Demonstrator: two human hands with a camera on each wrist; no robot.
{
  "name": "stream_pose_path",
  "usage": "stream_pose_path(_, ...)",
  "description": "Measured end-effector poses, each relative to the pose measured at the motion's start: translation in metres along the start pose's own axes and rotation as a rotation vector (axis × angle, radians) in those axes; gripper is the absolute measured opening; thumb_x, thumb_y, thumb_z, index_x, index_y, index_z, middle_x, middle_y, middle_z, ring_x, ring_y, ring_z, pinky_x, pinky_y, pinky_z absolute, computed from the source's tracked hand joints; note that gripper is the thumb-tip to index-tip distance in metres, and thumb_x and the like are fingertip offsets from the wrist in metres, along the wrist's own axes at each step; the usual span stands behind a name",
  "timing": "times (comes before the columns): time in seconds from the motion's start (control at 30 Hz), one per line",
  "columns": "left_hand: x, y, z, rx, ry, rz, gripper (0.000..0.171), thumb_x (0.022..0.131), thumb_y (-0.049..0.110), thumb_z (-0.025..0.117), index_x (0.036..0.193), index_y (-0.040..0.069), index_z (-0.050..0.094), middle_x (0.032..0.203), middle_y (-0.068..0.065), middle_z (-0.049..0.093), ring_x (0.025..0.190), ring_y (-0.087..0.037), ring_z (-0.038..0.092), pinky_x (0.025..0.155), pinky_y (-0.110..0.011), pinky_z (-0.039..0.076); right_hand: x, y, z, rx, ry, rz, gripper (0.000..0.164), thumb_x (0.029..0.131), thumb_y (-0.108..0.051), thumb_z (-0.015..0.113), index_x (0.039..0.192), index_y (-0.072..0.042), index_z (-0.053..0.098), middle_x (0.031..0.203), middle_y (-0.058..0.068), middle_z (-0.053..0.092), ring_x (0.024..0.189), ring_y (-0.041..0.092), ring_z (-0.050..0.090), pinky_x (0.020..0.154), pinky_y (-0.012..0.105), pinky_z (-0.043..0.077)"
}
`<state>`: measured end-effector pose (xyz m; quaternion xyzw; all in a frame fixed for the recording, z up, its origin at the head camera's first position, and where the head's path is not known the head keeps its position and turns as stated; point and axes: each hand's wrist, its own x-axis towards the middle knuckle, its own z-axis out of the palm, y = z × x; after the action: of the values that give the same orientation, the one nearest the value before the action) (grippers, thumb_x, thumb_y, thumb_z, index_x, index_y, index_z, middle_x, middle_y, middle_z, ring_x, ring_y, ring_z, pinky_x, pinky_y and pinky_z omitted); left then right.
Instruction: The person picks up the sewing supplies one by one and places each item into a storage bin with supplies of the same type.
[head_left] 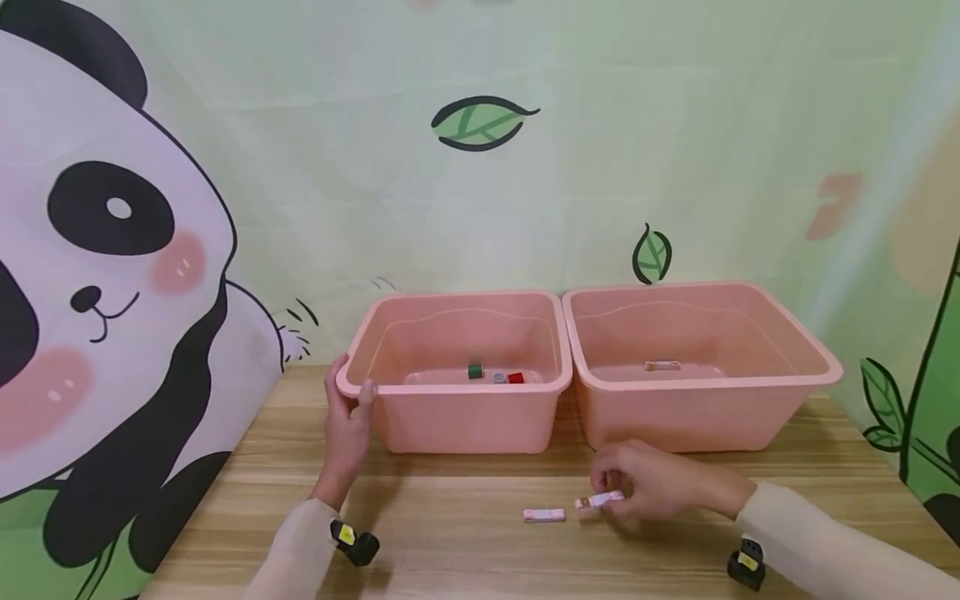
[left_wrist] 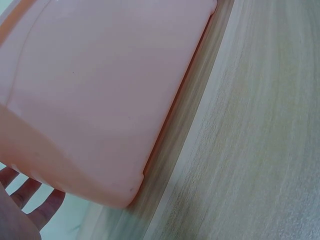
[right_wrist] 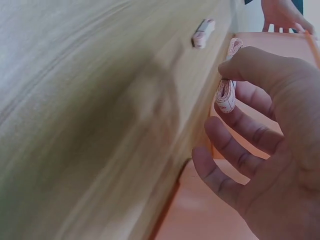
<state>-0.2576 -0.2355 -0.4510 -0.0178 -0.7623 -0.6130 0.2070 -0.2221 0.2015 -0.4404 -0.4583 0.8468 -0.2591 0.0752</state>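
Note:
Between the thumb and fingers of my right hand is a folded measuring tape, pinched just above the table in front of the right pink bin. The right wrist view shows the tape's pale, red-marked loops bundled by a band. Another folded measuring tape lies on the table to its left. My left hand grips the left pink bin at its front left corner, thumb over the rim. In the left wrist view, its fingers show beside the bin's outer wall.
Inside the left bin lie a green spool-like piece, a grey piece and a red piece. A bundle like the tapes rests in the right bin. Both bins stand side by side on the wooden table, before a printed cloth.

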Motion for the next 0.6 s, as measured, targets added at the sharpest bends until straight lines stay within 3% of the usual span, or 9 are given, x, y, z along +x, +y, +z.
stream_pose_path(0.17,-0.002,0.010,0.000,0.000,-0.005,-0.029,0.063,0.108,0.036,0.051,0.162,0.032,0.019,0.159,-0.007,0.039,0.129,-0.023,0.047,0.101,-0.025,0.045,-0.001,-0.009,-0.011,-0.025,0.012,-0.013,0.022,0.080,-0.009,0.079,0.090,-0.024,0.066,0.084,-0.014,0.059,0.074,0.006,0.058,0.063,0.019,0.049)
stream_pose_path(0.27,-0.006,0.024,-0.001,0.010,-0.014,-0.045,0.063,0.108,0.033,0.051,0.162,0.026,0.019,0.159,-0.010,0.039,0.129,-0.025,0.047,0.097,-0.021,0.045,0.000,-0.015,-0.020,-0.041,0.013,-0.023,0.022,0.079,-0.010,0.079,0.090,-0.024,0.066,0.085,-0.014,0.059,0.077,0.005,0.058,0.066,0.021,0.051)
stream_pose_path(0.4,-0.008,0.030,-0.001,0.008,-0.020,-0.040,0.063,0.108,0.032,0.051,0.162,0.023,0.019,0.159,-0.012,0.038,0.130,-0.027,0.047,0.105,-0.035,0.045,0.002,-0.022,-0.032,-0.064,0.026,-0.044,0.024,0.079,-0.008,0.078,0.090,-0.025,0.066,0.086,-0.016,0.059,0.079,0.005,0.058,0.069,0.025,0.053)
stream_pose_path(0.6,-0.002,0.008,-0.001,0.001,-0.006,-0.019,0.063,0.108,0.037,0.051,0.162,0.033,0.019,0.161,-0.006,0.037,0.132,-0.026,0.046,0.111,-0.050,0.042,0.005,-0.032,-0.049,-0.082,0.031,-0.058,0.022,0.082,-0.009,0.078,0.089,-0.026,0.066,0.084,-0.015,0.058,0.076,0.005,0.056,0.065,0.022,0.050)
